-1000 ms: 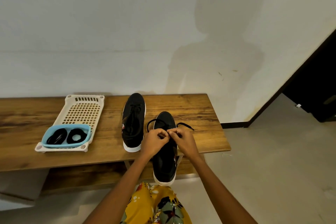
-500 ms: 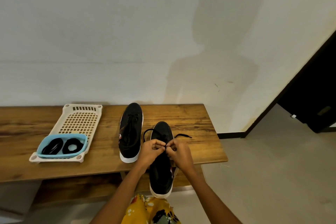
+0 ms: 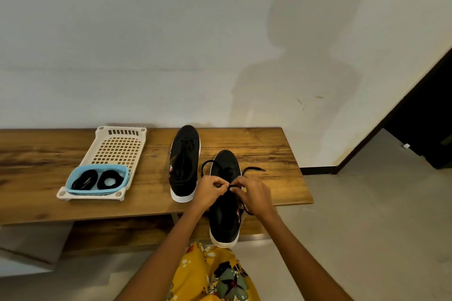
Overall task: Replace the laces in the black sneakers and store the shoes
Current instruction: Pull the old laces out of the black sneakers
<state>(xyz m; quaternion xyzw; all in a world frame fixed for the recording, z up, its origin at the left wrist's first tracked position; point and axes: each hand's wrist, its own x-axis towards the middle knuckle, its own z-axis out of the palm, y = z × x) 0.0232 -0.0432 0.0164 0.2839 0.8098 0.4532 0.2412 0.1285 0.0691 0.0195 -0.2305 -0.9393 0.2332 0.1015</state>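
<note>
Two black sneakers with white soles are in the head view. One sneaker (image 3: 184,165) lies laced on the wooden bench (image 3: 264,154). The other sneaker (image 3: 226,217) points toward the wall, its heel hanging over the bench's front edge above my lap. My left hand (image 3: 210,189) and my right hand (image 3: 254,194) meet over its middle, each pinching part of its black lace (image 3: 253,168). Lace loops stick out to both sides of the toe. A short piece of lace spans the gap between my fingertips.
A cream perforated tray (image 3: 117,151) sits on the bench's left part, with a small blue basket (image 3: 97,179) holding two coiled black laces at its near end. The wall rises right behind the bench. Grey floor and a dark doorway (image 3: 425,134) lie to the right.
The camera view shifted a little. My hands stayed together over the near sneaker, working the lace; a short stretch of lace now shows between my fingertips.
</note>
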